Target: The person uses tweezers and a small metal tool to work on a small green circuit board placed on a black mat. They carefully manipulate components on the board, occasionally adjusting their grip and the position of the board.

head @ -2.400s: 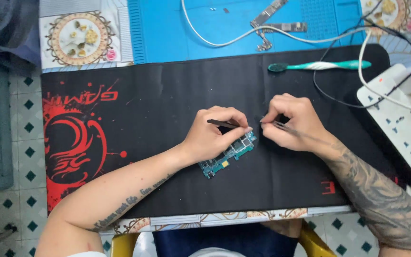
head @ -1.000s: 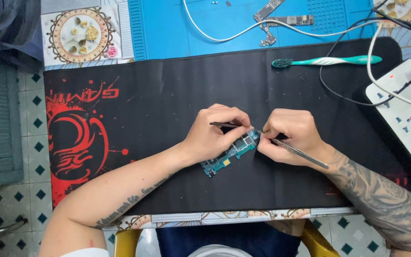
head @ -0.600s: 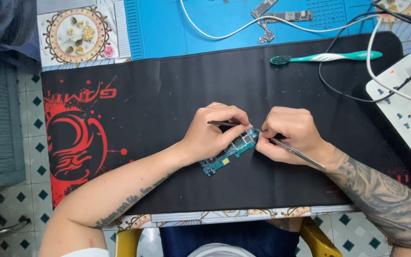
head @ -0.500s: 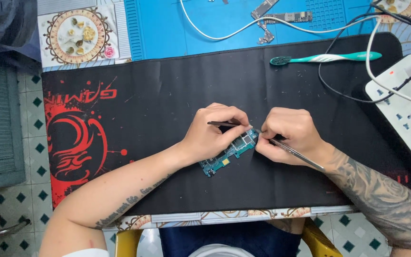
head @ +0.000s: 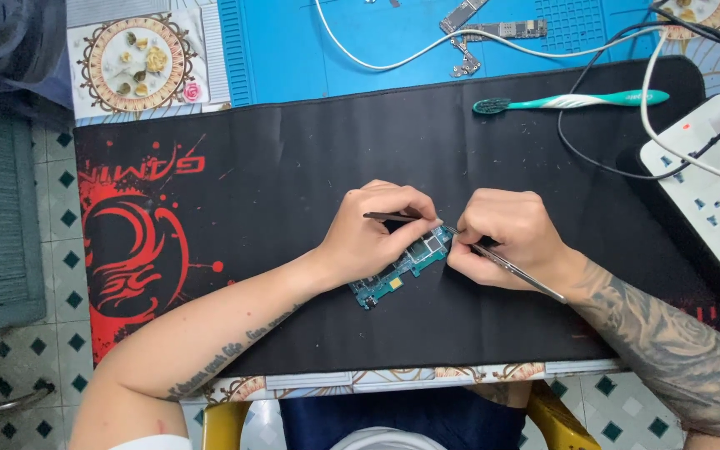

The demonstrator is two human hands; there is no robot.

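A small blue-green circuit board (head: 402, 268) lies tilted on the black and red desk mat (head: 277, 158). My left hand (head: 377, 233) rests on the board's upper left part and pinches a thin dark tool (head: 393, 217) that points right. My right hand (head: 506, 237) grips a slim metal tweezer-like tool (head: 514, 268); its tip touches the board's upper right end, and its handle runs back over my wrist. Both hands meet at the board's top corner. Part of the board is hidden under my left fingers.
A green toothbrush (head: 572, 101) lies at the mat's far edge. A white power strip (head: 710, 196) with black and white cables (head: 593, 142) sits at right. Behind is a blue work mat (head: 360, 37) with small phone parts (head: 493, 29).
The hands have stayed on the board throughout. My right hand's tool tip has shifted slightly closer to the board's corner; the view has drifted a little.
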